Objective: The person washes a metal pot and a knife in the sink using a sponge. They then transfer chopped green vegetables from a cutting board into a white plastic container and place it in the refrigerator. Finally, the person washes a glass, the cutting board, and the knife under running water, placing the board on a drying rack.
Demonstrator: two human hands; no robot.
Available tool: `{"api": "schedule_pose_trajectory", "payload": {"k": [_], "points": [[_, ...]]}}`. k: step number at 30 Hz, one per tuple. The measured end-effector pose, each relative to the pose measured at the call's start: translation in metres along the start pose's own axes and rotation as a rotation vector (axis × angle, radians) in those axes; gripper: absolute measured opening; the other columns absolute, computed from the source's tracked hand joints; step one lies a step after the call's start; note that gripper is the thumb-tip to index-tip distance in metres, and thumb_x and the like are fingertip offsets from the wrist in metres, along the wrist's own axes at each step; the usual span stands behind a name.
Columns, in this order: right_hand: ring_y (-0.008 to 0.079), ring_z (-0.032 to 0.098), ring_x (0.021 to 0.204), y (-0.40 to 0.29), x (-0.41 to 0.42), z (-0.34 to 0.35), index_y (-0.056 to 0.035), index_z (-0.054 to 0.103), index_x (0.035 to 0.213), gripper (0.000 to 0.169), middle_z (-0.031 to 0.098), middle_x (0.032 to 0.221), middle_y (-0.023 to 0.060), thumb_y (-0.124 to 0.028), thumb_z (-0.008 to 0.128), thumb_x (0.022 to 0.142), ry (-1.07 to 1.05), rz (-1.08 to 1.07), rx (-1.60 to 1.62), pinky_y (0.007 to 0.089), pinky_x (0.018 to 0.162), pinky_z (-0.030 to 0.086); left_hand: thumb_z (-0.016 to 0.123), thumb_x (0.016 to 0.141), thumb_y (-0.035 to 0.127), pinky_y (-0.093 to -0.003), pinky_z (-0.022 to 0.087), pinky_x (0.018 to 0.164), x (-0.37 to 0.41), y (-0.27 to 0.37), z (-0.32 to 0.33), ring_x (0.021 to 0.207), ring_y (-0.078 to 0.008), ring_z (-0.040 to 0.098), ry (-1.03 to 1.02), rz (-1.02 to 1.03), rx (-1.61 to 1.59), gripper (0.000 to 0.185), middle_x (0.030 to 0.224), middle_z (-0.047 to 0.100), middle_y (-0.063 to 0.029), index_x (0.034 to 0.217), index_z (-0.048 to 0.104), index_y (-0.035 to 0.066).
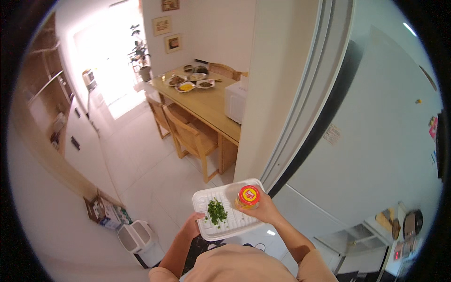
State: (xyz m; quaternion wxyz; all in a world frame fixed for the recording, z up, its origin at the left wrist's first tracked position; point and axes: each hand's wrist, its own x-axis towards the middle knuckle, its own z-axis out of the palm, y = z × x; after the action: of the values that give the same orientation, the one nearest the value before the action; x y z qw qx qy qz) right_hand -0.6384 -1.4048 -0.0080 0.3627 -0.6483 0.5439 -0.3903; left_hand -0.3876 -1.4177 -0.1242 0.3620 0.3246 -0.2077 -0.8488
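In front of my body is a white plastic tray [234,225] with a ribbed bottom. My left hand [193,224] grips its left edge, the thumb over the rim. A small heap of chopped green herbs [217,211] lies in the tray's left half. My right hand [265,208] is wrapped around a glass jar [242,203] with a red and yellow lid [249,194]. The jar is upright over the tray's right part; whether its base touches the tray is hidden.
A wooden dining table [211,105] with several plates of food [186,86] and a white appliance [235,100] stands ahead, with chairs [186,130] along its side. To the right is a refrigerator [352,141] beside a door frame [299,105]. A white bin [139,236] stands at lower left.
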Motion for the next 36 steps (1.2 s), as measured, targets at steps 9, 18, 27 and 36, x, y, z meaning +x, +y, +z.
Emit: {"api": "schedule_pose_trajectory", "payload": {"k": [9, 18, 27, 36], "points": [[0.0258, 0.049, 0.103, -0.012, -0.007, 0.012, -0.0021, 0.041, 0.117, 0.064, 0.051, 0.110, 0.0143, -0.015, 0.074, 0.064, -0.019, 0.115, -0.068, 0.0314, 0.090, 0.038, 0.044, 0.076, 0.028, -0.0427, 0.042, 0.087, 0.034, 0.010, 0.012, 0.097, -0.0298, 0.054, -0.113, -0.212, -0.224, 0.048, 0.107, 0.054, -0.0152, 0.116, 0.045, 0.001], [0.0220, 0.041, 0.116, 0.013, -0.018, -0.028, -0.0072, 0.027, 0.132, 0.085, 0.044, 0.124, 0.0125, -0.015, 0.075, 0.063, -0.063, 0.137, 0.019, 0.0314, 0.098, 0.031, 0.044, 0.074, 0.026, -0.0403, 0.044, 0.084, 0.062, 0.002, 0.040, 0.089, -0.0291, 0.057, -0.154, -0.178, -0.176, 0.047, 0.101, 0.056, -0.0162, 0.112, 0.047, -0.002], [0.0242, 0.045, 0.112, -0.001, -0.016, -0.083, -0.0095, 0.034, 0.130, 0.077, 0.045, 0.123, 0.0147, -0.020, 0.073, 0.065, -0.089, 0.032, -0.071, 0.0318, 0.094, 0.035, 0.045, 0.074, 0.026, -0.0396, 0.043, 0.084, 0.073, 0.003, 0.048, 0.092, -0.0287, 0.056, -0.158, -0.198, -0.196, 0.049, 0.103, 0.056, -0.0162, 0.114, 0.046, -0.002], [0.0219, 0.055, 0.089, 0.063, 0.049, -0.171, -0.0081, 0.065, 0.083, 0.013, 0.060, 0.084, 0.0050, -0.014, 0.055, 0.076, 0.258, 0.088, -1.637, 0.0399, 0.098, 0.031, 0.047, 0.074, 0.025, -0.0380, 0.042, 0.085, 0.070, 0.027, 0.062, 0.091, -0.0280, 0.055, -0.069, -0.168, -0.139, 0.047, 0.104, 0.055, -0.0160, 0.112, 0.047, -0.002]]}}
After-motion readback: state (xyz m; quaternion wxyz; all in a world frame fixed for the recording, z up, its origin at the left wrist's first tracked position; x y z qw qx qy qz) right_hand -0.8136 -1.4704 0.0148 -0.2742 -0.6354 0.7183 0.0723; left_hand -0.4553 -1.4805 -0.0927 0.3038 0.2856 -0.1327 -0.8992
